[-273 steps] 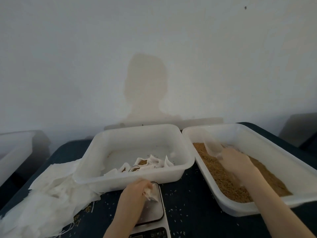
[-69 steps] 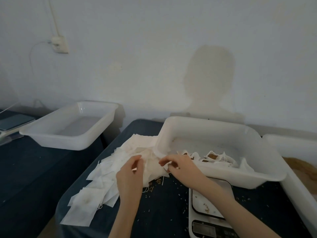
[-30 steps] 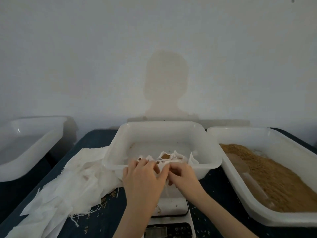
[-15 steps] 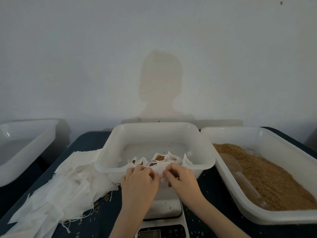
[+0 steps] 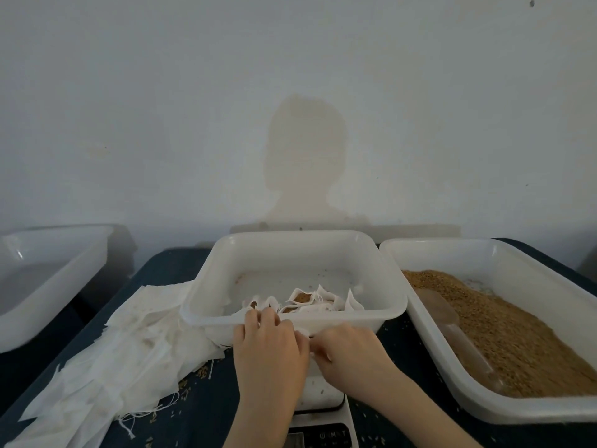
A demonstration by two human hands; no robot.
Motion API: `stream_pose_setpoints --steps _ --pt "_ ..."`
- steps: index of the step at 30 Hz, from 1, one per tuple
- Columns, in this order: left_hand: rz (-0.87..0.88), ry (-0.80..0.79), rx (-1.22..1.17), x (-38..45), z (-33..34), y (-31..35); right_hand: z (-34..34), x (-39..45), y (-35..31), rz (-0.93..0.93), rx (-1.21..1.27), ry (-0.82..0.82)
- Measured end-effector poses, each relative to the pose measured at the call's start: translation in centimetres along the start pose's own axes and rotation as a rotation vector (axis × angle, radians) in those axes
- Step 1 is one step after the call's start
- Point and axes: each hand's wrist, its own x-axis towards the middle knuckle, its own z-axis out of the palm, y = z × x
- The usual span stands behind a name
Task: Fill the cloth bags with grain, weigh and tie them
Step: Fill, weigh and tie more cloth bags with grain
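My left hand (image 5: 268, 347) and my right hand (image 5: 350, 349) meet above the white kitchen scale (image 5: 323, 396), both pinching a small white cloth bag (image 5: 305, 334) that is mostly hidden between the fingers. Just behind them stands the middle white tub (image 5: 381, 263), which holds several filled cloth bags (image 5: 302, 300) with brown grain showing at their open tops. On the right, a larger white tub (image 5: 452, 253) holds loose brown grain (image 5: 504, 328) with a translucent scoop (image 5: 452, 331) lying in it. A pile of flat empty cloth bags (image 5: 129, 350) lies to the left.
An empty white tub (image 5: 48, 286) sits on a separate surface at far left, across a gap. The dark blue tabletop (image 5: 193, 412) is scattered with spilled grains and loose threads. A plain wall stands close behind the tubs.
Both hands left the bag pile on the left and came to the scale with a bag. In the last half second they have hardly moved, working the bag between the fingertips.
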Motion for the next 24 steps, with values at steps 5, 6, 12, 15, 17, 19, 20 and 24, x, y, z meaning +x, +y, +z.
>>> stream_pose_setpoints --steps 5,6,12,15,17,19,20,24 --pt "0.035 -0.024 0.007 0.0 0.0 0.3 -0.2 0.2 0.0 0.164 -0.009 0.008" --pt "0.034 -0.027 0.014 -0.1 -0.1 0.3 -0.3 0.3 0.0 0.167 -0.019 0.022" --pt "0.052 -0.037 0.04 -0.3 0.0 0.5 0.1 0.2 0.2 0.135 0.047 -0.115" --pt "0.065 -0.011 0.005 -0.1 0.2 0.2 0.1 0.1 0.3 0.141 0.074 -0.11" --pt "0.098 -0.002 -0.097 0.0 0.4 0.0 -0.1 0.0 0.4 0.157 0.094 -0.106" --pt "0.157 0.016 -0.311 0.0 0.6 -0.5 -0.6 0.0 0.6 0.188 0.142 -0.101" --pt "0.199 -0.005 -0.464 0.2 0.8 -0.8 -1.0 -0.1 0.8 0.195 0.151 -0.094" --pt "0.297 -0.468 -0.781 0.7 1.5 -1.8 -2.7 -0.4 1.3 0.152 0.225 -0.11"
